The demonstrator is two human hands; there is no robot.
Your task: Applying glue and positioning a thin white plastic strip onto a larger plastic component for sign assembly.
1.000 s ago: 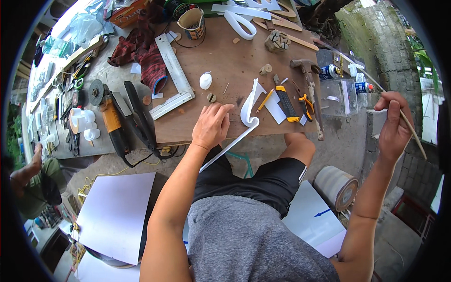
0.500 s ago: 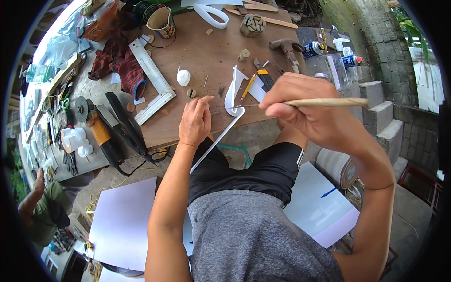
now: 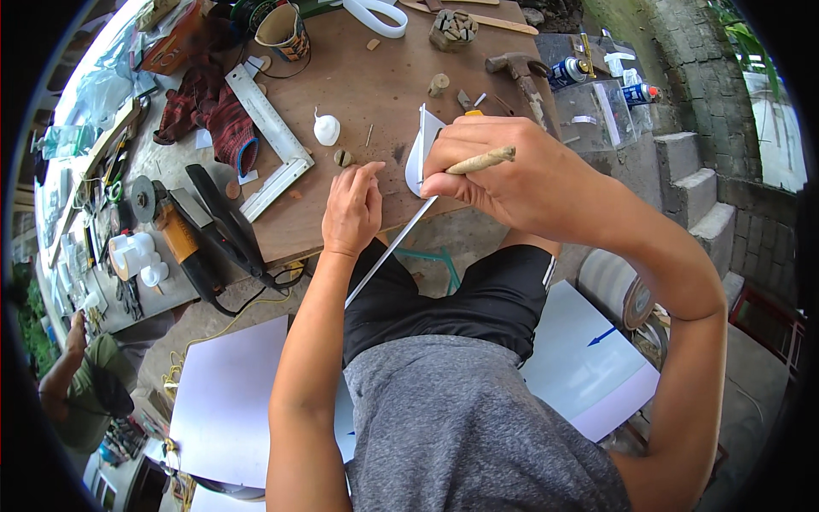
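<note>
My right hand (image 3: 503,162) is closed round a slim tool with a pale wooden handle (image 3: 485,160). Its thin tip points down at a white bent strip piece (image 3: 415,162) on the table edge; whether the tip touches it I cannot tell. From that piece a long narrow white strip (image 3: 388,253) slants off the table toward my lap. My left hand (image 3: 351,205) rests on the table edge, fingers loosely stretched and holding nothing. Just beyond its fingertips lie a small round brown piece (image 3: 343,158) and a white rounded blob with a thin tail (image 3: 326,130).
A metal square (image 3: 271,119), a dark red glove (image 3: 230,128) and an angle grinder (image 3: 175,230) lie to the left. A hammer (image 3: 522,72), spray cans (image 3: 567,72) and a cup (image 3: 283,34) stand or lie farther back. Another person (image 3: 90,375) is at far left.
My right hand has moved left and closer to the white bent piece, now covering the pencil and most of the cutter. The tool handle has swung and tilted. My left hand has barely moved.
</note>
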